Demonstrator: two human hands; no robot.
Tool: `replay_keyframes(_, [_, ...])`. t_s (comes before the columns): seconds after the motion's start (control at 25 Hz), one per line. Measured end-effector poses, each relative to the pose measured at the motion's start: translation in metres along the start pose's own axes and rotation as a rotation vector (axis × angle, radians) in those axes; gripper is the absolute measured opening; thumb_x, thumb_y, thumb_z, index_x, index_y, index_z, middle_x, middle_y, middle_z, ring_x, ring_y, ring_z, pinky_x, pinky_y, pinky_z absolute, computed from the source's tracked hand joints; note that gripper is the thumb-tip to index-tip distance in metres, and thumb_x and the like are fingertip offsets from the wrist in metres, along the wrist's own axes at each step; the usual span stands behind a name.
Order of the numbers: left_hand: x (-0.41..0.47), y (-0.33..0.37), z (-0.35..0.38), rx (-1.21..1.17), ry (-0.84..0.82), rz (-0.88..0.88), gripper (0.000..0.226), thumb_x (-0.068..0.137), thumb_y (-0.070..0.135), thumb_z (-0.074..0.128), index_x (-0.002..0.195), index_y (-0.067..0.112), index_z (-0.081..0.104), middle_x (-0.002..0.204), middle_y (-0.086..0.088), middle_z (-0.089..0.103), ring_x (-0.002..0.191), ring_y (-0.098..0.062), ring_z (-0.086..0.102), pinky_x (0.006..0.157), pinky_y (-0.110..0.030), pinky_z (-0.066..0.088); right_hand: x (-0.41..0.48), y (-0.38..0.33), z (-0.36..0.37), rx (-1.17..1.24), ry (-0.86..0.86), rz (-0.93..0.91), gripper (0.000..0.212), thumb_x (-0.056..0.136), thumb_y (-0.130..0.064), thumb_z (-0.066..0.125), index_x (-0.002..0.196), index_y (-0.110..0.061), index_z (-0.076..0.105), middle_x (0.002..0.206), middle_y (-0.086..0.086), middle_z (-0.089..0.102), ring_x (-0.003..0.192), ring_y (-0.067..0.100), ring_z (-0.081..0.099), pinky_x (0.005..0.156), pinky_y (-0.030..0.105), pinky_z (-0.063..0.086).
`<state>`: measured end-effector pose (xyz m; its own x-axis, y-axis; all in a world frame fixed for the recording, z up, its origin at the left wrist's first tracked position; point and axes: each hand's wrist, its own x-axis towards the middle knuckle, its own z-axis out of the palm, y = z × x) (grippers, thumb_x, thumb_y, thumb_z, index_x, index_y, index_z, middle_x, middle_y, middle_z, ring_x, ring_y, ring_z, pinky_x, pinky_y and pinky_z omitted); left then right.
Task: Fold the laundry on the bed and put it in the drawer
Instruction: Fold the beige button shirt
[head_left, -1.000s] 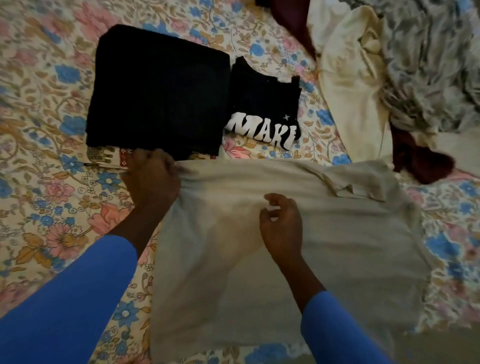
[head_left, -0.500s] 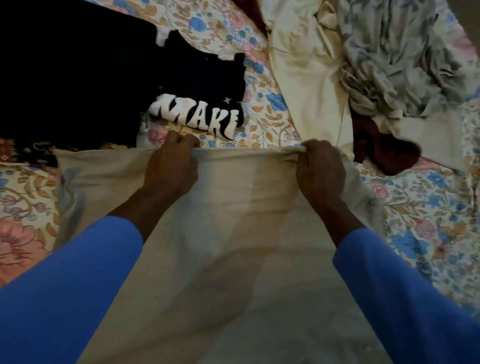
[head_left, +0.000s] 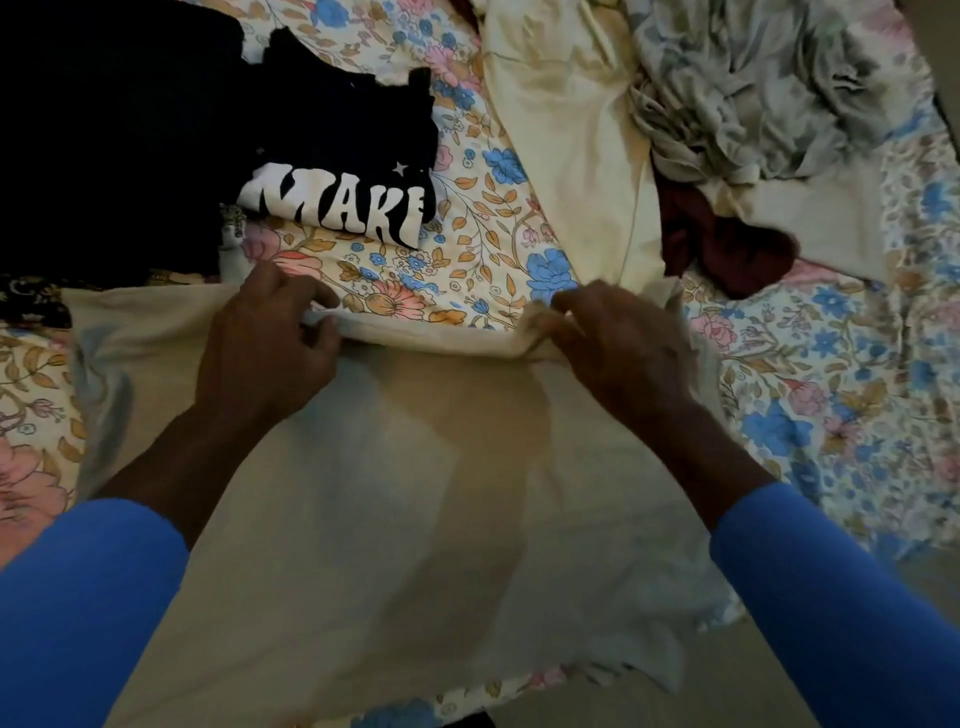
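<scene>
A soft beige garment (head_left: 415, 493) lies spread on the bed (head_left: 467, 249), nearest the person. Its thin, matte cloth is smooth across the middle and marked by a long, darker vertical band. Its far edge is gathered into a narrow rolled ridge between the two hands. The left hand (head_left: 265, 343) pinches that ridge between thumb and curled fingers, its grip clamped on the cloth. The right hand (head_left: 618, 348) has its grip clamped on the same edge further right, where the fabric bunches into small folds. Both arms wear smooth, bright blue sleeves (head_left: 78, 613).

The bed carries a cream sheet printed with blue, pink and orange flowers and leafy stems. Beyond the left hand sits a black T-shirt (head_left: 337, 135) folded into a rough rectangle, with bold, rounded white letters reading "MAKE" along its near edge. Just beside it, to the left, is a larger black folded piece (head_left: 114, 145), flat and square-cornered. To the right a limp cream cloth (head_left: 566, 130) lies in long wrinkles, next to a crumpled grey floral heap (head_left: 769, 88). A bunched maroon cloth (head_left: 727, 244) shows at the near side of that heap.
</scene>
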<state>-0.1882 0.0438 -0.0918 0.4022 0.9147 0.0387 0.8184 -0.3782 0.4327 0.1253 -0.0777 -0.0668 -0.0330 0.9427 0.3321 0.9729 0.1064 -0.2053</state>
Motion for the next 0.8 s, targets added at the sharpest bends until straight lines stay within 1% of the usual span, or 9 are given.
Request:
replay_keyframes(0.12, [-0.058, 0.016, 0.005, 0.02, 0.068, -0.05, 0.02, 0.094, 0.013, 0.069, 0.113, 0.006, 0.07, 0.107, -0.02, 0.058, 0.08, -0.032, 0.058, 0.066, -0.031, 0.037, -0.079, -0.027, 0.002, -0.031, -0.263, -0.085, 0.035, 0.105, -0.041, 0.05, 0.09, -0.016, 0.07, 0.072, 0.004, 0.064, 0.06, 0.026, 0.059, 0.051, 0.037, 0.049])
replay_keyframes(0.2, [-0.088, 0.024, 0.014, 0.043, 0.008, -0.164, 0.019, 0.093, 0.02, 0.069, 0.109, 0.01, 0.072, 0.106, -0.015, 0.06, 0.078, -0.037, 0.063, 0.063, -0.033, 0.039, -0.115, -0.043, 0.004, 0.011, -0.406, 0.156, 0.041, 0.103, -0.051, 0.045, 0.079, -0.023, 0.063, 0.068, -0.002, 0.061, 0.062, 0.023, 0.06, 0.053, 0.034, 0.046])
replay_keyframes(0.28, [-0.102, 0.032, 0.023, 0.132, -0.02, -0.259, 0.024, 0.094, 0.036, 0.065, 0.103, 0.016, 0.074, 0.101, -0.011, 0.062, 0.077, -0.04, 0.064, 0.062, -0.038, 0.04, -0.119, -0.046, 0.006, 0.072, -0.165, 0.648, 0.041, 0.103, -0.055, 0.043, 0.081, -0.024, 0.058, 0.071, -0.007, 0.058, 0.066, 0.018, 0.059, 0.06, 0.036, 0.048])
replay_keyframes(0.36, [-0.103, 0.044, 0.029, 0.222, -0.039, -0.191, 0.035, 0.093, 0.045, 0.055, 0.104, 0.016, 0.073, 0.099, -0.012, 0.063, 0.08, -0.038, 0.061, 0.068, -0.042, 0.04, -0.102, -0.027, 0.009, 0.172, 0.226, 1.256, 0.042, 0.098, -0.064, 0.047, 0.102, -0.024, 0.058, 0.095, -0.004, 0.063, 0.088, 0.017, 0.062, 0.078, 0.042, 0.055])
replay_keyframes(0.4, [-0.101, 0.05, 0.033, 0.24, -0.046, -0.102, 0.036, 0.09, 0.043, 0.054, 0.107, 0.016, 0.071, 0.101, -0.012, 0.063, 0.086, -0.037, 0.059, 0.074, -0.045, 0.039, -0.091, -0.014, 0.009, 0.207, 0.308, 1.476, 0.054, 0.091, -0.073, 0.048, 0.112, -0.024, 0.058, 0.107, -0.001, 0.064, 0.1, 0.021, 0.062, 0.088, 0.046, 0.055])
replay_keyframes(0.44, [-0.098, 0.057, 0.038, 0.241, -0.065, -0.003, 0.035, 0.087, 0.04, 0.057, 0.11, 0.017, 0.07, 0.106, -0.011, 0.062, 0.093, -0.036, 0.057, 0.081, -0.047, 0.037, -0.085, 0.001, 0.011, 0.207, 0.278, 1.575, 0.065, 0.085, -0.08, 0.047, 0.114, -0.023, 0.059, 0.113, 0.001, 0.065, 0.108, 0.024, 0.061, 0.094, 0.049, 0.053])
replay_keyframes(0.56, [-0.083, 0.079, 0.056, 0.217, -0.184, 0.218, 0.042, 0.078, 0.031, 0.071, 0.119, 0.018, 0.067, 0.118, -0.008, 0.06, 0.108, -0.033, 0.056, 0.096, -0.051, 0.035, -0.073, 0.035, 0.01, 0.171, 0.071, 1.478, 0.053, 0.09, -0.07, 0.051, 0.101, -0.02, 0.067, 0.103, 0.001, 0.07, 0.101, 0.026, 0.064, 0.096, 0.05, 0.053])
replay_keyframes(0.68, [-0.076, 0.092, 0.067, 0.165, -0.232, 0.249, 0.038, 0.076, 0.021, 0.074, 0.113, 0.017, 0.067, 0.107, -0.007, 0.059, 0.099, -0.032, 0.057, 0.087, -0.047, 0.04, -0.068, 0.051, 0.004, 0.224, 0.131, 1.499, 0.039, 0.1, -0.049, 0.057, 0.124, -0.019, 0.06, 0.122, 0.005, 0.065, 0.113, 0.028, 0.062, 0.097, 0.046, 0.052])
replay_keyframes(0.8, [-0.081, 0.089, 0.059, 0.141, -0.24, 0.244, 0.036, 0.078, 0.025, 0.065, 0.113, 0.02, 0.065, 0.106, -0.005, 0.058, 0.098, -0.029, 0.057, 0.085, -0.045, 0.04, -0.065, 0.021, 0.003, -0.175, 0.101, 1.362, 0.046, 0.097, -0.041, 0.059, 0.137, -0.023, 0.047, 0.133, 0.01, 0.053, 0.125, 0.032, 0.052, 0.102, 0.049, 0.043])
